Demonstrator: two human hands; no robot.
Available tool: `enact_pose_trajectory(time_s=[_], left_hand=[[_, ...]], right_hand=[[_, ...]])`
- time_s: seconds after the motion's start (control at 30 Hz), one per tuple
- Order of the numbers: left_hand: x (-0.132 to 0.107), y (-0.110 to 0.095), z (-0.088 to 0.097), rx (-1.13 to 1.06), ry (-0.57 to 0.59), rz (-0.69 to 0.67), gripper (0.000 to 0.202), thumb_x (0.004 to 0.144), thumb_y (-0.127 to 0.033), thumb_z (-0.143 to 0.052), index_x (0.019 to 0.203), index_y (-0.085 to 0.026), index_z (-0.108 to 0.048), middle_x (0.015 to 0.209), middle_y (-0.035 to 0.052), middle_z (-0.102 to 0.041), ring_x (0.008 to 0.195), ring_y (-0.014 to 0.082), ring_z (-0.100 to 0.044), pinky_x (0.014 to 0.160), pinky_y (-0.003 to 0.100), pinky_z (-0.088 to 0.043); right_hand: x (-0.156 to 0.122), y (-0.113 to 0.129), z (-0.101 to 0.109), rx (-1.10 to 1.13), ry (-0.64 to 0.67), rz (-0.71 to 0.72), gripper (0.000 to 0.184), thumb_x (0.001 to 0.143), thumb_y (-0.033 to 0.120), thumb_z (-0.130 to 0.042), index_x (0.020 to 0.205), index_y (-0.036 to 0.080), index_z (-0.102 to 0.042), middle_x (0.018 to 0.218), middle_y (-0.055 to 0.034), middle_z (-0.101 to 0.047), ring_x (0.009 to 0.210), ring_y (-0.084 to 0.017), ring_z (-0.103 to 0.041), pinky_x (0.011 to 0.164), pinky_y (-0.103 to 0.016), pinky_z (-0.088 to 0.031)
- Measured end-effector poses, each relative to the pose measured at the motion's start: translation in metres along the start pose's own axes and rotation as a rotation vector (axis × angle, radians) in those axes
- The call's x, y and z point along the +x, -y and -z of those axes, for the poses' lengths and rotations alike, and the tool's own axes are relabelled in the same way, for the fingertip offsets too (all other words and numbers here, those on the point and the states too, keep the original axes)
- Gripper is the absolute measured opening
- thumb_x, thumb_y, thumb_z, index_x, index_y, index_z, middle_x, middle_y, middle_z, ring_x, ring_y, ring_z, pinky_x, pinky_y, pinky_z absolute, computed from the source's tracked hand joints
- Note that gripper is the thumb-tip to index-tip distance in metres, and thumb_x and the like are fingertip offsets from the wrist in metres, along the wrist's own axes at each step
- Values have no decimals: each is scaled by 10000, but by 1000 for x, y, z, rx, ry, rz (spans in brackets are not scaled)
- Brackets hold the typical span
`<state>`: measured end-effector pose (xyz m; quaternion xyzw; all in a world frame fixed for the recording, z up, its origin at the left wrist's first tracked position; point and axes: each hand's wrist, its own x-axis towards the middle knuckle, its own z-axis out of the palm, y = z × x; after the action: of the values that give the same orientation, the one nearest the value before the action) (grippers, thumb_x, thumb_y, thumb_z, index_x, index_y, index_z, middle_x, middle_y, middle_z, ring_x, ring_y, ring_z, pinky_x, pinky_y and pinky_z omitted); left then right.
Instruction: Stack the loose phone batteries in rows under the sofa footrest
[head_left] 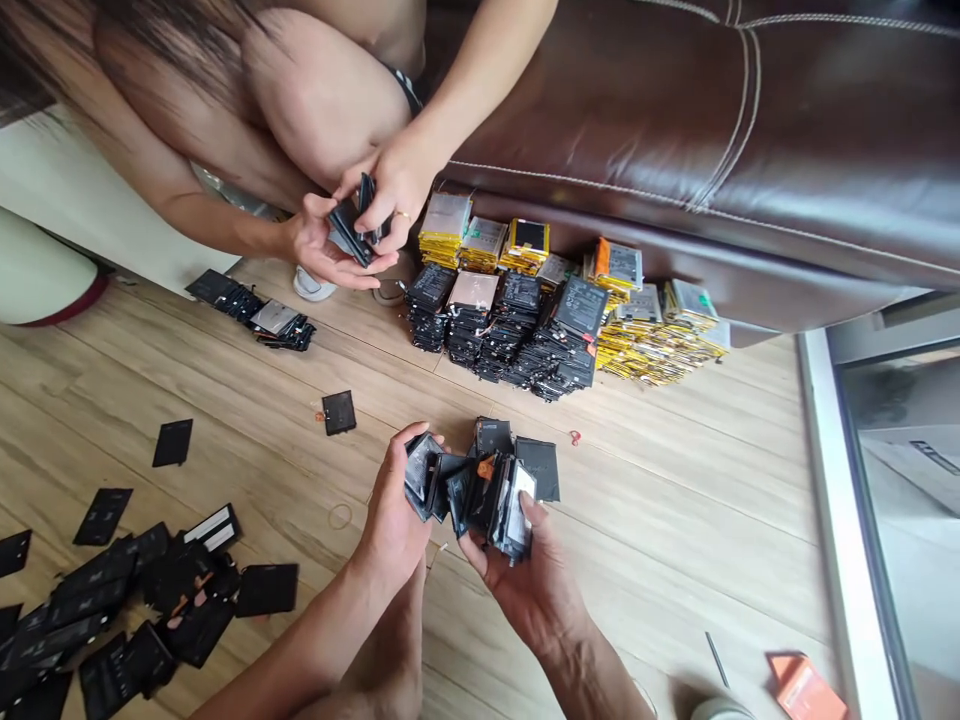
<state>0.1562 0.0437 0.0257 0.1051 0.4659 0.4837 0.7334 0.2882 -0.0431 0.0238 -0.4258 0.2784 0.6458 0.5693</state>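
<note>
The left hand [394, 515] and right hand [517, 590] grip a loose bunch of black batteries [480, 490] between them, above the wooden floor [637, 520]; the bunch's underside is hidden; a co-worker's hands [360, 225] hold others; stacks [510, 320] sit against the sofa [675, 130]; a pile [150, 600] runs out of frame.

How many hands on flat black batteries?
4: the wearer's left hand and right hand around flat black batteries; a seated co-worker's upper hand and lower hand around another black bunch.
</note>
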Motion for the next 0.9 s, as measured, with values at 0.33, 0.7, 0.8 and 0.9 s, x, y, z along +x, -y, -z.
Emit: enact_pose_trajectory(time_s=[0.33,0.7,0.8,0.9], left_hand=[[-5,-1,2,194,41,-237,359,777,-337,-890,1105,-251,-771,1126,47,-774,1085,229,-722,1007,348,-561],[-13,-1,-6,208,113,-264,305,825,-301,-837,1118,-248,-770,1145,52,-767,1148,277,-717,1077,410,-537],[-15,-3,-5,231,167,-259,297,823,-266,-832,1111,-241,-766,1134,49,-762,1173,279,-706,1081,402,-530],[-15,-6,-5,230,202,-192,296,839,-354,-836,1091,-216,-768,1133,75,-769,1192,292,-699,1101,415,-515]], right_hand=[[-4,-17,-5,53,62,-50,388,788,420,-901,1078,207,-757,1020,-44,-801,837,-181,-738,852,-377,-676],[-11,-29,-12,81,85,-35,394,814,441,-878,1124,225,-766,1060,-41,-801,838,-176,-733,809,-345,-680],[-7,-25,-5,63,133,-60,406,806,449,-889,1119,219,-769,1078,-45,-802,873,-181,-739,864,-361,-669],[-2,-19,2,18,166,-57,463,758,446,-928,1121,209,-766,1099,-56,-803,897,-196,-748,862,-371,-663]])
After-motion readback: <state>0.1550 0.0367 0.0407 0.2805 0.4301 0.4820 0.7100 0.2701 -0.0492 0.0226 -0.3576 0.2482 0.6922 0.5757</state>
